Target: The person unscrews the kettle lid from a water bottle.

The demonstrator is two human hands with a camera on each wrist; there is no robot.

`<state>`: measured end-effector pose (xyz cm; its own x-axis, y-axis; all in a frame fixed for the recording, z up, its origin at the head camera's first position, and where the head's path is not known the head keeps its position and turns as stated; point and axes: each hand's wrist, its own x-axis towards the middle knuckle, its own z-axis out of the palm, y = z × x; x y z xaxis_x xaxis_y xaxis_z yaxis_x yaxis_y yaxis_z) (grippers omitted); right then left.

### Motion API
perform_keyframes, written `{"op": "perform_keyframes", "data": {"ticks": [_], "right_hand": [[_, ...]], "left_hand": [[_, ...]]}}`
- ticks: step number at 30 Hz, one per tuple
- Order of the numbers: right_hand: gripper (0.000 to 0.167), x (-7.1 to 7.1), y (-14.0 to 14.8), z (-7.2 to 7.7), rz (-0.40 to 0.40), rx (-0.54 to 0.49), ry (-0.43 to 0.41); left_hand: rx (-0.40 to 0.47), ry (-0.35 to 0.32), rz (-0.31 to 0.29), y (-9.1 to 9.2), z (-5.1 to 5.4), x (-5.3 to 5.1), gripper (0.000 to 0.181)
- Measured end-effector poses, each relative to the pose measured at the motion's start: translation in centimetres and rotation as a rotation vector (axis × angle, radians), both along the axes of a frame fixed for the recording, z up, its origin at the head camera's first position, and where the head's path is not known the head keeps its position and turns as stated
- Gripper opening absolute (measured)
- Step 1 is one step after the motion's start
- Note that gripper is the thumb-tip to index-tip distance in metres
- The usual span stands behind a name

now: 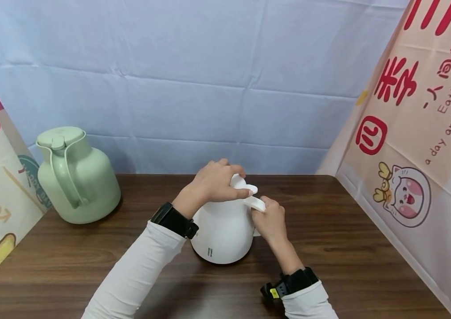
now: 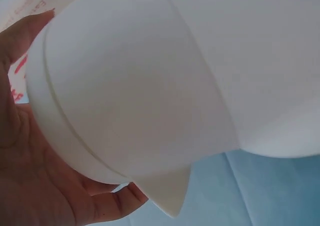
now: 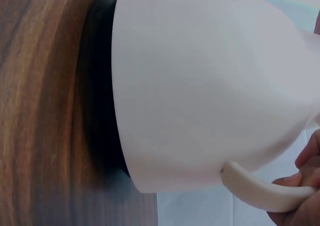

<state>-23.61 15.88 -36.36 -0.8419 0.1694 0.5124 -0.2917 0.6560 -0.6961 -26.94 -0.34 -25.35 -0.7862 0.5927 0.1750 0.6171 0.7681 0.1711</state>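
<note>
A white jug (image 1: 225,230) stands upright on the wooden table. The left hand (image 1: 219,181) grips its top from the left, thumb toward the handle side. In the left wrist view, the thumb and fingers of the left hand (image 2: 45,171) curve round the lid end of the jug (image 2: 135,85), with fingertips by the pointed spout (image 2: 167,191). The right hand (image 1: 271,219) holds the handle at the jug's right. In the right wrist view, fingers of the right hand (image 3: 305,186) wrap the handle (image 3: 260,193), whose lower end joins the body (image 3: 200,85).
A pale green jug (image 1: 83,181) with a lid and handle stands at the table's back left. Light blue cloth (image 1: 185,88) hangs behind the table (image 1: 329,266), and printed cloths (image 1: 405,133) hang at both sides.
</note>
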Motion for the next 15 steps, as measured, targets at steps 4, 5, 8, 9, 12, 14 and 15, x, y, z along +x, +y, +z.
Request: {"op": "perform_keyframes", "data": {"ticks": [4,5,8,9,12,14,15], "right_hand": [[0.031,0.05,-0.23,-0.16,-0.041,0.002,0.020],[0.031,0.07,-0.28,-0.17,-0.048,0.001,0.022],[0.031,0.09,-0.36,-0.17,-0.060,0.003,0.029],[0.031,0.10,-0.38,-0.16,-0.062,0.005,0.031],[0.032,0.13,-0.44,-0.14,-0.068,0.017,0.034],[0.032,0.15,-0.48,-0.15,-0.074,0.025,0.035],[0.032,0.16,-0.50,-0.17,-0.075,0.027,0.036]], "left_hand": [[-0.014,0.003,0.009,0.18,0.06,-0.13,0.049],[-0.018,0.004,0.009,0.23,0.12,-0.18,0.049],[-0.030,-0.004,0.019,0.35,0.45,-0.32,0.049],[-0.038,-0.007,0.024,0.37,0.56,-0.35,0.050],[-0.057,-0.020,0.045,0.35,0.83,-0.41,0.052],[-0.068,-0.023,0.054,0.28,0.90,-0.42,0.053],[-0.073,-0.022,0.056,0.24,0.91,-0.44,0.054]]}}
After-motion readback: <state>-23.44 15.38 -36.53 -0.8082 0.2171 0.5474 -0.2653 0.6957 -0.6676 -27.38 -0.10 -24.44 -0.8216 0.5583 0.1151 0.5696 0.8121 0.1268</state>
